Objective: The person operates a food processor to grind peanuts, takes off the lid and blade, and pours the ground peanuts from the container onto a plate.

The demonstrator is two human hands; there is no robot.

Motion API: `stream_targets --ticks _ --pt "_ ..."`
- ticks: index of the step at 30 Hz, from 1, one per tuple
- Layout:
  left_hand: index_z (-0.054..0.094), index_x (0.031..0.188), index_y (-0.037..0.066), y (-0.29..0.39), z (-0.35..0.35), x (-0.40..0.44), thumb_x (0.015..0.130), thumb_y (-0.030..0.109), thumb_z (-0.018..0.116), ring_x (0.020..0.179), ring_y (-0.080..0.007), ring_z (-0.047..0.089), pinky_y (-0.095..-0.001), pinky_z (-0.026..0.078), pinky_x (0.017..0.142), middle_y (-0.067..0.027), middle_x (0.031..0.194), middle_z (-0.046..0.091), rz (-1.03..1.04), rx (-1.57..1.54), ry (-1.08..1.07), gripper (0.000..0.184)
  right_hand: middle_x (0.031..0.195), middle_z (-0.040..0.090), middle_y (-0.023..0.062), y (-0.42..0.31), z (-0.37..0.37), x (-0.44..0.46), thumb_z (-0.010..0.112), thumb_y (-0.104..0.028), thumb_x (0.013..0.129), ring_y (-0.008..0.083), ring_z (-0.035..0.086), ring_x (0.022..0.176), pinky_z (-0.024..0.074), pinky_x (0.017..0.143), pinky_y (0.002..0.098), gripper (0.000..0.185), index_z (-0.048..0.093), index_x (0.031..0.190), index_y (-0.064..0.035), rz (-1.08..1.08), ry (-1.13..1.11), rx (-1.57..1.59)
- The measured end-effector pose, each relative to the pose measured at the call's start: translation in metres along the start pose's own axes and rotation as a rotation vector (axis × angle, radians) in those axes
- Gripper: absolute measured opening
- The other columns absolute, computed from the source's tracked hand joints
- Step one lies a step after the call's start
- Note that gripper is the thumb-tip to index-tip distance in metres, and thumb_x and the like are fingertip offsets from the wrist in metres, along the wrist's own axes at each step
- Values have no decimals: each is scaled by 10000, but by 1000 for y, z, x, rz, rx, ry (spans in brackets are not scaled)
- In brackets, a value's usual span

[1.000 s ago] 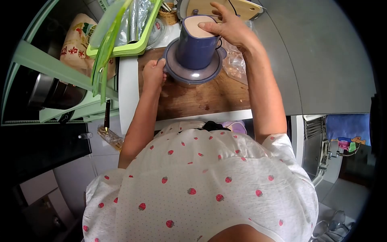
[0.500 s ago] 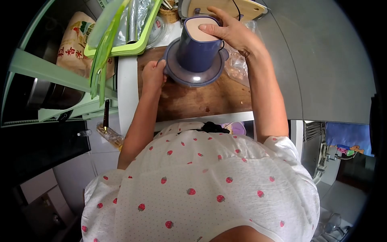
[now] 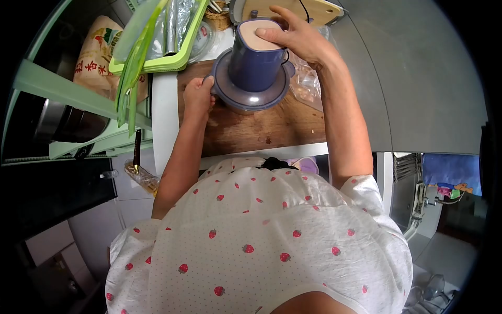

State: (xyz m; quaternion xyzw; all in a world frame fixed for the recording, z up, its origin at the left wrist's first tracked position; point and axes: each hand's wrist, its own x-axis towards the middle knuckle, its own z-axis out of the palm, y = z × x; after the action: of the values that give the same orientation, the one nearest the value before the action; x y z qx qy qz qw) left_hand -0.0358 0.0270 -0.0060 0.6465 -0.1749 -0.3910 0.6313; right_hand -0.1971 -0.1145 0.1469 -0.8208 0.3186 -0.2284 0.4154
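a white counter [image 3: 166, 118] ran beneath the work, and a dark wooden board [image 3: 261, 133] lay on it, in front of the person. a light green basket [image 3: 164, 65] stood at the far left of the board, holding clear plastic items, with long green stalks [image 3: 130, 86] hanging over its near side. the purple appliance [image 3: 251, 99] was over the far middle part of the board, between the two hands: to the right of the left one, and to the near left of the right one. its upright body [image 3: 256, 68] rose from the middle of a wide round cover. a clear plastic bag [image 3: 305, 86] lay just to the right of the appliance, partly hidden by the right forearm. the right hand [image 3: 303, 41] was open at the far right of the body, its thumb lying on the pale pink top [image 3: 256, 31] and its forefinger stretched out toward the far side; whether its other fingers touched the body could not be told. the left hand [image 3: 198, 97] was closed around the small tab at the left edge of the cover. a thin dark cord [image 3: 286, 57] showed beside the right of the body.
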Motion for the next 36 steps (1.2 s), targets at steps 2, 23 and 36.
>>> stream_targets --ticks 2,23,36 --pt "524 718 55 -3 -1 3 805 217 596 431 -78 443 -217 367 387 -1 579 500 7 -3 -12 198 1255 399 277 -1 -1 0 725 -479 635 347 394 1188 317 991 386 930 315 1317 2 23 -20 8" --pt "512 716 66 -4 -1 2 808 224 594 416 -73 432 -212 346 365 2 567 492 -6 -18 -9 201 1292 375 253 -19 -5 -4 664 -343 756 316 404 1181 366 949 350 804 237 1346 -2 61 -53 27" --pt "514 726 63 1 1 -2 812 230 588 425 -69 435 -204 344 373 3 570 491 -10 -1 -12 202 1232 449 234 -1 2 2 712 -394 694 303 429 1164 339 975 335 823 332 1308 1 -9 -57 67"
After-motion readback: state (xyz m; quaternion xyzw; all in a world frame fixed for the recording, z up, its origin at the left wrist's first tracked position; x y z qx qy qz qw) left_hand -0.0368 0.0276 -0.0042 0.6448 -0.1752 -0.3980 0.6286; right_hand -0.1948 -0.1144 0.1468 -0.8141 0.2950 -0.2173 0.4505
